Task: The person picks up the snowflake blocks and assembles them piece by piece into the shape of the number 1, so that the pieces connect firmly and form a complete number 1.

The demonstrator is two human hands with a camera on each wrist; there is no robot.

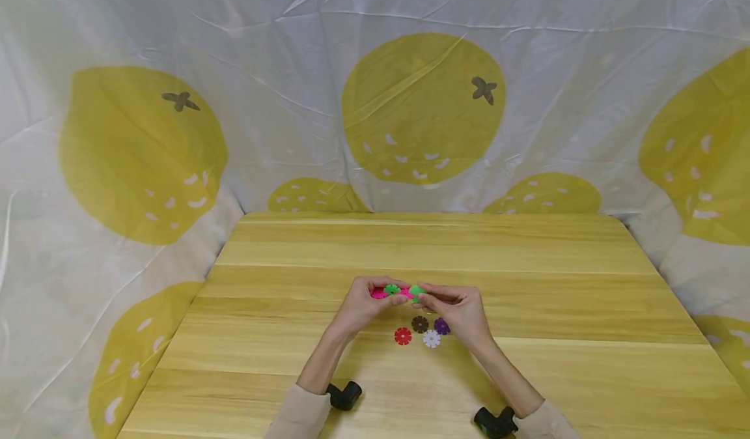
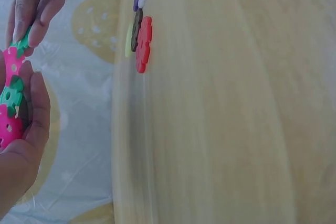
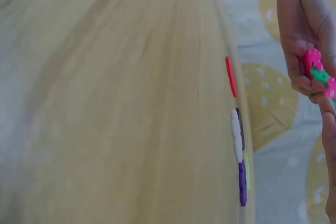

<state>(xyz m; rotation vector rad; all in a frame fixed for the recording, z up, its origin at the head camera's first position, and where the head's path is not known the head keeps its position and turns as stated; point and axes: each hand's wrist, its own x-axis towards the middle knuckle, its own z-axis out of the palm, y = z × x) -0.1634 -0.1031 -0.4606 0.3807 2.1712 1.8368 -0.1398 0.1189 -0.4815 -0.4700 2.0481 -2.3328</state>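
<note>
Between hands [image 1: 359,303] [image 1: 461,305], notched plastic discs [image 1: 392,290]

The left hand [image 1: 364,305] holds a short chain [image 1: 392,290] of round notched discs, pink, green, pink, running sideways in the air; the right hand [image 1: 461,305] pinches a green disc [image 1: 416,294] at the chain's right pink end.

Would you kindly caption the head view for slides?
Left hand and right hand hold linked pink and green notched discs above a wood-grain table.
</note>
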